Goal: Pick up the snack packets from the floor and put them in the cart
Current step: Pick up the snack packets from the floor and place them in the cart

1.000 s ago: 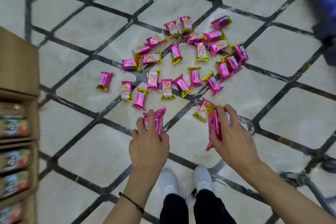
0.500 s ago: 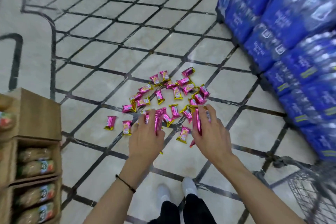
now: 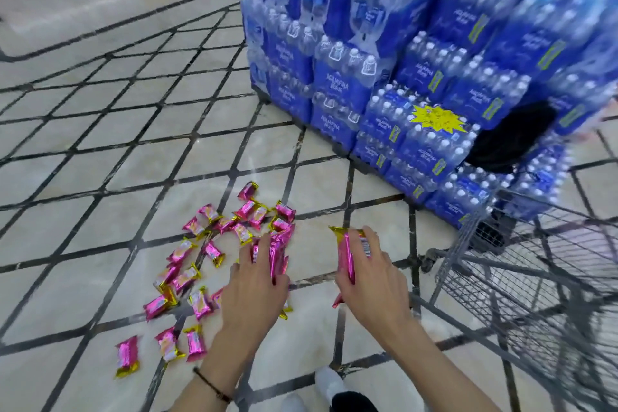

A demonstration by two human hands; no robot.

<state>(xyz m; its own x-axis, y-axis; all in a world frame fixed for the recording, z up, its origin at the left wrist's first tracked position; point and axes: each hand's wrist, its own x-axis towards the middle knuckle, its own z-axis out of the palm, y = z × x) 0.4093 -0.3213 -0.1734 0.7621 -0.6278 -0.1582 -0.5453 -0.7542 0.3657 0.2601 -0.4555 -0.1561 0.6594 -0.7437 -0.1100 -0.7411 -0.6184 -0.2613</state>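
Head view: grips pink snack packets (image 3: 277, 251) in left hand (image 3: 254, 294), clutches second bunch (image 3: 346, 254) in right hand (image 3: 371, 284); stands over scattered packets (image 3: 200, 303) on tiled floor (image 3: 100, 177), wire cart (image 3: 521, 264) close at right.

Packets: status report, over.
Left hand grips packets. Right hand grips another bunch. Loose packets on floor. Cart right, nothing between.
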